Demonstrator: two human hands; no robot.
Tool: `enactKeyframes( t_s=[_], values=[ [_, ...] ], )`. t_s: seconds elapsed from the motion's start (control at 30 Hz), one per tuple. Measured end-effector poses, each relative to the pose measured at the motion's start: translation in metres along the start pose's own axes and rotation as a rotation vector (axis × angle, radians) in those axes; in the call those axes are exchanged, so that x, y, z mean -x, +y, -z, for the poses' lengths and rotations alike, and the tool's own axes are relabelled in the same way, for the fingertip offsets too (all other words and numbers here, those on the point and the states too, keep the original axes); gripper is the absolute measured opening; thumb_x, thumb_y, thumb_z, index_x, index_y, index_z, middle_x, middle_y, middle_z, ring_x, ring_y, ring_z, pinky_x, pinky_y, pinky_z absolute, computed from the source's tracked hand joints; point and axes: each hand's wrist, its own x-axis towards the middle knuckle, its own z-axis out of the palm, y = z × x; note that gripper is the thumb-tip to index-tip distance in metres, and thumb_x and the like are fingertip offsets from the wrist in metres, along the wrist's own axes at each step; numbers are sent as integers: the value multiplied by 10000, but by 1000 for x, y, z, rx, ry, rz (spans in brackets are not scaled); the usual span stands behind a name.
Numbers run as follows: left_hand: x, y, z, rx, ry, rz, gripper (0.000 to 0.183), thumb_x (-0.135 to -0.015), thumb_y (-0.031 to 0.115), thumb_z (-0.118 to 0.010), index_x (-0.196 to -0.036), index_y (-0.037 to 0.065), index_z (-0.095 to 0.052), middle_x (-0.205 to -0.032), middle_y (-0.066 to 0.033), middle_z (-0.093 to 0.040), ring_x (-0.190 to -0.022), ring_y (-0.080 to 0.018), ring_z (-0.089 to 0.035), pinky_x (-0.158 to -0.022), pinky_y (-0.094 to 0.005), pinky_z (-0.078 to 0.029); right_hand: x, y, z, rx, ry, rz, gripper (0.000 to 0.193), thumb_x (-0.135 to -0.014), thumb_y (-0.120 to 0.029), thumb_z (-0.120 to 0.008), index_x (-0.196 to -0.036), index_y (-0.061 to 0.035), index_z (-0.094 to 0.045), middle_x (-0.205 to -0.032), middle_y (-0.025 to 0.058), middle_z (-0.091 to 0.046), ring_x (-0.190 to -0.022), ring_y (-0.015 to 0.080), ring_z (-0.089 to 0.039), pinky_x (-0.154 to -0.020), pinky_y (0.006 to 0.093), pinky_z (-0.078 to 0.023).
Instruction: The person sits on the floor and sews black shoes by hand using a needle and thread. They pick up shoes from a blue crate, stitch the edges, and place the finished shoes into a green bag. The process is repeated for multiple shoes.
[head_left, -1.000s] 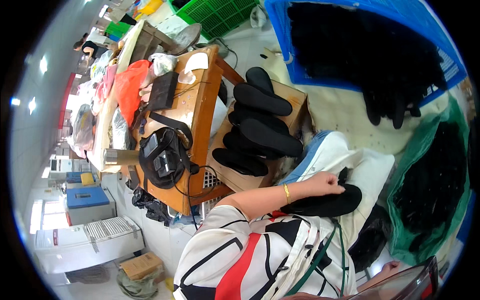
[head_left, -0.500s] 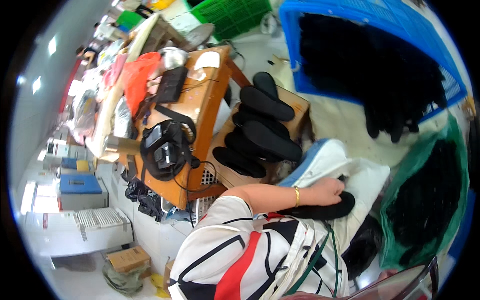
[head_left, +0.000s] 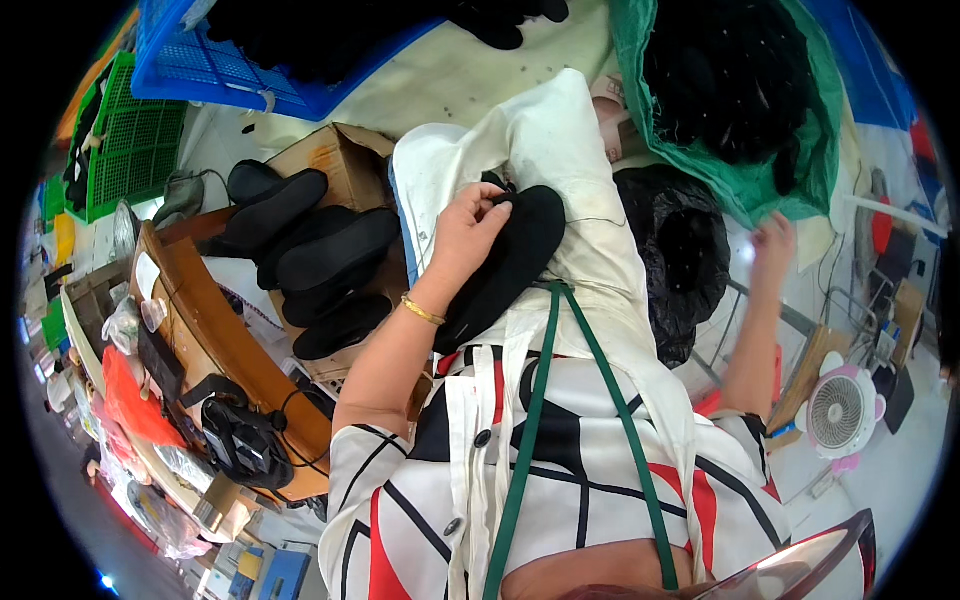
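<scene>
On the white apron cloth [head_left: 590, 225] over my lap lies a black slipper-shaped shoe piece [head_left: 515, 265], flat side up. My left hand [head_left: 468, 232], with a gold bracelet at the wrist, is closed on its edge near the far end; a small black bit shows just beyond the fingertips. Off to the right, my right hand [head_left: 775, 245] is raised by the mouth of a green woven sack [head_left: 640, 60] filled with black pieces. Motion blurs its fingers, so I cannot make out whether it holds anything.
Several black slippers [head_left: 340, 250] lie on a cardboard box [head_left: 350, 150] to the left. Beside it stands a wooden table [head_left: 230, 370] with a black bag [head_left: 240, 435]. A blue crate [head_left: 330, 95] is at the far side. Right: a black plastic bag [head_left: 690, 345] and small fan [head_left: 842, 412].
The view has swung to the right, bringing my right arm, the fan and more of the sack into sight. My left hand stays at the black piece on my lap.
</scene>
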Motion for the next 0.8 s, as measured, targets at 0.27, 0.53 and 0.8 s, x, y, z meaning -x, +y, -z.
enactKeyframes(
  t_s=[0.27,0.53,0.8],
  values=[
    [-5,20,10,-191,-52,-180,223,-911,158,-687,-1067,7,-637,-854,-4,-619,-779,-62,-536,-714,-227,-449,150,-61,-214,584,-775,761,182,-802,-140,-702,-955,-56,-650,-854,119,-593,-787,312,-601,-674,379,-503],
    [15,52,9,-185,-291,90,247,-876,226,-720,-841,-19,-702,-678,-17,-648,-633,-77,-544,-592,-260,-451,187,-100,-223,404,-820,880,111,-795,-123,-713,-828,-67,-623,-728,98,-553,-699,300,-580,-594,392,-473],
    [12,34,20,718,-301,555,112,-951,165,-601,-911,61,-615,-754,-55,-677,-532,-80,-544,-456,-207,-431,190,-107,-235,321,-987,232,116,-895,-120,-616,-983,-46,-627,-891,123,-676,-746,289,-659,-646,340,-517]
  ],
)
